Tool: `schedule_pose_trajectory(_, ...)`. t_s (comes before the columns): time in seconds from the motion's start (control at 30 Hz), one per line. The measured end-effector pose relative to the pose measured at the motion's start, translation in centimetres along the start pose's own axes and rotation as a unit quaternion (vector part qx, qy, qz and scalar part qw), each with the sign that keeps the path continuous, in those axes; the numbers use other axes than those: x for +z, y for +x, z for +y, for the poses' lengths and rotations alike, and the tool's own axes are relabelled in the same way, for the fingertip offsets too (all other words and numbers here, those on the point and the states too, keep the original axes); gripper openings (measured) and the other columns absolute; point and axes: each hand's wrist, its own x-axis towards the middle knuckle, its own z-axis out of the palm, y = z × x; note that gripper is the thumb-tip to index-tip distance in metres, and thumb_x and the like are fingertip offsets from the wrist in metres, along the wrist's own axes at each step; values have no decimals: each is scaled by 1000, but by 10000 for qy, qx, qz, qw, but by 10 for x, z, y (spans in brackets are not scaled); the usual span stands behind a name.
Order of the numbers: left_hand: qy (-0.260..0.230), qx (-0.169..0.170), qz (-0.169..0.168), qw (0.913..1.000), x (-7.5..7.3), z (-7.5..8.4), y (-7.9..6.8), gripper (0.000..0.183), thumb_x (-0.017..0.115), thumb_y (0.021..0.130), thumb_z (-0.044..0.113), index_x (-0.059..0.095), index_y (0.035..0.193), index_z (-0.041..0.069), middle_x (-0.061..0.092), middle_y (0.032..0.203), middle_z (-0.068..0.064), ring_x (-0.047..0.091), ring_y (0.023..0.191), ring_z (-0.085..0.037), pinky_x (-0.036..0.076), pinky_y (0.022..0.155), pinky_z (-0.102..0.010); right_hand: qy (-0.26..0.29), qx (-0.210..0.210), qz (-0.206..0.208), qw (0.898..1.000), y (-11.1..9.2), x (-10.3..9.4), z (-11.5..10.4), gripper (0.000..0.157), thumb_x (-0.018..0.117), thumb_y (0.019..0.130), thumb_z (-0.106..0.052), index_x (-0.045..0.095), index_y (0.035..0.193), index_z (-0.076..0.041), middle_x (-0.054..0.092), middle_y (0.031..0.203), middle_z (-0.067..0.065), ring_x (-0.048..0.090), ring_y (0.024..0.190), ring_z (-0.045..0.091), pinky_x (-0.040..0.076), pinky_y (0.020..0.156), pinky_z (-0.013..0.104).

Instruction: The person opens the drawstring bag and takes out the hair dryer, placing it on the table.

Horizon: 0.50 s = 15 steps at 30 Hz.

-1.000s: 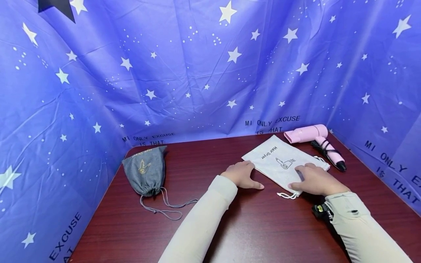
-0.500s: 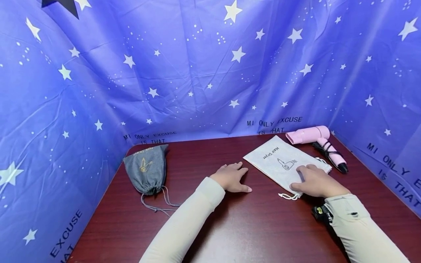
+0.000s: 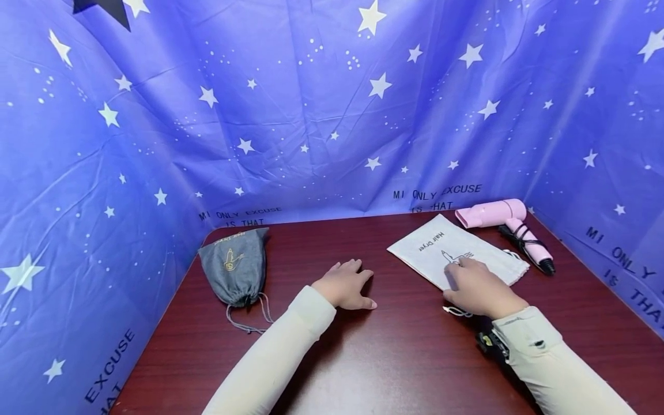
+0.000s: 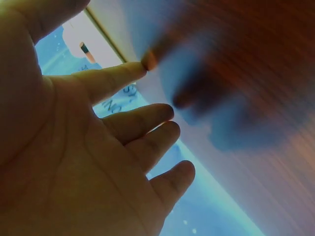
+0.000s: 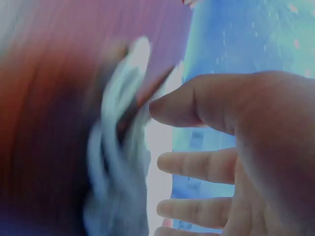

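My left hand [image 3: 344,285] hovers low over the dark red table with its fingers spread, between two bags. Its palm and straight fingers hold nothing in the left wrist view. My right hand [image 3: 479,288] is over the near side of a white drawstring bag [image 3: 420,245] printed "Hair Dryer", covering part of the printed picture. In the right wrist view its thumb and fingers [image 5: 194,164] are extended, close beside the bag's white drawstring [image 5: 113,123]. Left of my left hand lies a grey drawstring bag [image 3: 236,271], its mouth gathered and its cords trailing toward me.
A pink hair dryer [image 3: 493,213] with its black cord wrapped round the handle lies at the back right, just beyond the white bag. The red table [image 3: 394,357] is walled at the back and sides by blue star-printed cloth [image 3: 311,104].
My left hand has moved left, away from the white bag's corner. My right hand has shifted slightly left and toward me over the bag. Bags and dryer stay put.
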Motion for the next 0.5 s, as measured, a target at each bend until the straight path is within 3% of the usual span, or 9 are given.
schedule_pose_trajectory(0.2, -130, -177, -8, 9998, 5, -18, -22, 79, 67, 93, 61, 42, 159, 25, 28, 169, -14, 21, 160, -28, 18, 128, -49, -109, -298, 6, 9995, 6, 7, -28, 29, 82, 76, -27, 66, 91, -8, 54, 83, 7, 59, 83, 32, 50, 76, 54)
schedule_pose_trajectory(0.5, -14, -227, 221, 9995, 6, -35, -52, 76, 73, 90, 57, 52, 153, 20, 32, 167, -17, 23, 159, -31, 20, 127, -52, -266, -510, 21, 9983, 14, 12, -56, 38, 82, 78, -30, 69, 99, -1, 62, 97, 17, 62, 93, 39, 50, 86, 57)
